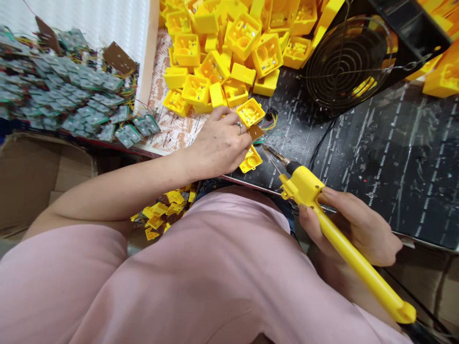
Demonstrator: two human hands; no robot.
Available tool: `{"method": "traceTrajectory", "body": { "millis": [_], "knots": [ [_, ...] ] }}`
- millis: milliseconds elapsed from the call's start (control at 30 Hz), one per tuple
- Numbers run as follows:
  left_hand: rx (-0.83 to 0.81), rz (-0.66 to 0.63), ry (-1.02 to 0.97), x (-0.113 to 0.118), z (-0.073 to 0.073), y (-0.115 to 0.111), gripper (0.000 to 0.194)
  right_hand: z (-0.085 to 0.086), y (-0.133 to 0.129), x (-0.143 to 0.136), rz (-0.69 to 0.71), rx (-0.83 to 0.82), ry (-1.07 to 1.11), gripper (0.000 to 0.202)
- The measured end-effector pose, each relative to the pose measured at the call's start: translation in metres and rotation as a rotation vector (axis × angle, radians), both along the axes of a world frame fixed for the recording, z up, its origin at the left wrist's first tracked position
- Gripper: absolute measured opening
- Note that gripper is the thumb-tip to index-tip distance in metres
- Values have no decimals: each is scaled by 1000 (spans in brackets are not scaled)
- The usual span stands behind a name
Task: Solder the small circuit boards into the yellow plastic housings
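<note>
My right hand [358, 229] grips a yellow soldering iron [344, 241], its metal tip pointing up and left. The tip is close to a small brown circuit board [255, 133] with thin coloured wires [271, 122]. Over the board's left side, my left hand [225, 141] has its fingers curled and closed, wearing a ring; the fingertips are partly hidden. An open yellow plastic housing [250, 112] lies just beyond the board. Nearer to me, a perforated yellow housing part [251, 160] shows beside the left fingers.
Many yellow housings [199, 88] are heaped at the back. A black fan [344, 62] stands behind the black bench mat [405, 157]. Grey-and-green circuit boards [75, 91] pile up at left. Yellow parts [161, 210] sit below the table edge, near a cardboard box [32, 167].
</note>
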State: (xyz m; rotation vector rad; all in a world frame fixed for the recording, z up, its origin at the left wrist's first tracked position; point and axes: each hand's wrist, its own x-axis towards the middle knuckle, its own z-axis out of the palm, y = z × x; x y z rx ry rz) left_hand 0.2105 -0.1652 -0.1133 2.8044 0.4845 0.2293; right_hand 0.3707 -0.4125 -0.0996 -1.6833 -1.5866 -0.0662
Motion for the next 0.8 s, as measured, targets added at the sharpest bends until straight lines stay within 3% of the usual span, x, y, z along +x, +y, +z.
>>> {"method": "traceTrajectory", "body": {
  "millis": [167, 267, 467, 800],
  "knots": [
    [58, 11, 9, -4, 1, 0, 25, 5, 3, 0, -58, -8, -93, 70],
    [92, 13, -13, -8, -1, 0, 27, 10, 8, 2, 52, 9, -117, 55],
    [201, -15, -36, -12, -8, -1, 29, 12, 20, -1, 115, 31, -175, 31],
    [215, -12, -51, -15, -12, -3, 31, 3, 19, -8, 102, 32, -227, 43]
  ]
}}
